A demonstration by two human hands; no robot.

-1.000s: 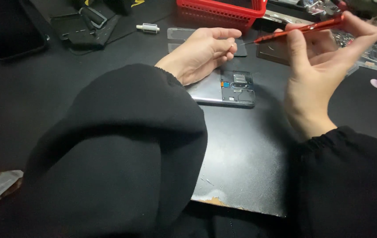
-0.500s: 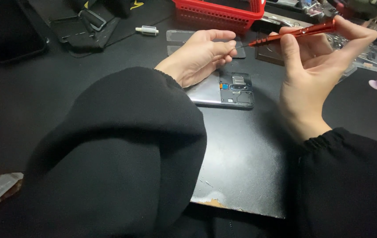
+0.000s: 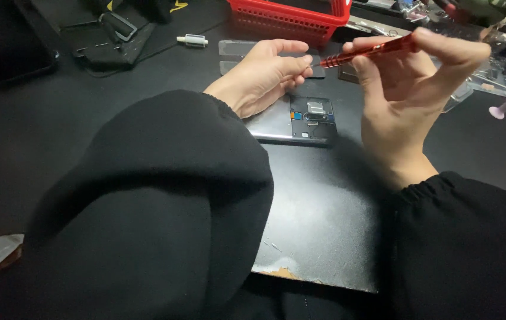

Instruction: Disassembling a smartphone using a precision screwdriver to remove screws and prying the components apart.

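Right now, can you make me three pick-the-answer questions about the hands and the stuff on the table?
1. Where is the phone?
A. in the basket
B. on the mat, below the hands
C. on the floor

2. What colour is the screwdriver?
A. red
B. green
C. white

3. What holds the screwdriver?
A. nothing
B. left hand only
C. right hand, left fingers at its tip

Answers: 1 B, it lies on the mat. 2 A, its handle is red. 3 C, the right hand grips it; the left hand pinches the tip.
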